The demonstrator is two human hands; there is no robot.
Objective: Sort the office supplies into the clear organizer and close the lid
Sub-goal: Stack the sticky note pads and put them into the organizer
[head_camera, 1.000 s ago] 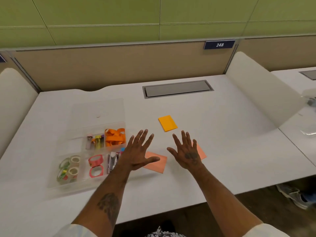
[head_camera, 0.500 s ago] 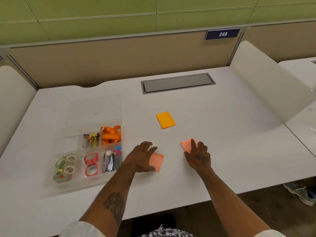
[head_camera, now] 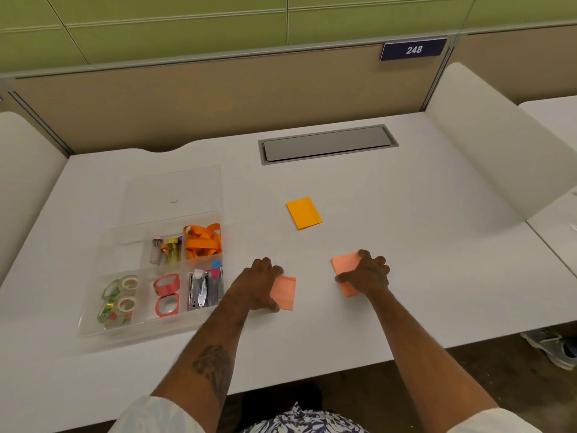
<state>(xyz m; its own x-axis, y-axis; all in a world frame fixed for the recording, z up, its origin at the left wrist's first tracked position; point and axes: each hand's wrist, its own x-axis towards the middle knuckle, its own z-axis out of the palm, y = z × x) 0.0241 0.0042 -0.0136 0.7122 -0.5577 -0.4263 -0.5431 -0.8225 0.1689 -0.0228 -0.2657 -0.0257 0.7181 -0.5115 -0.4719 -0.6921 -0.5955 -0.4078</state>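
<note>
Both hands take pink note pads right of the clear organizer (head_camera: 93, 331).
The left hand (head_camera: 258, 287) curls fingers and thumb round the nearer pad (head_camera: 286, 292); the right hand (head_camera: 366, 275) grips the farther pad (head_camera: 343, 263). An orange pad (head_camera: 303, 213) lies right of its open lid (head_camera: 175, 189).

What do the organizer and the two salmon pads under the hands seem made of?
The organizer: clear, glossy hard plastic, apparently; the desk shows through its walls. The left salmon pad, gripped by the left hand, and right salmon pad, by the right hand: matte paper, probably sticky-note stacks; flat colour, no shine.
</note>
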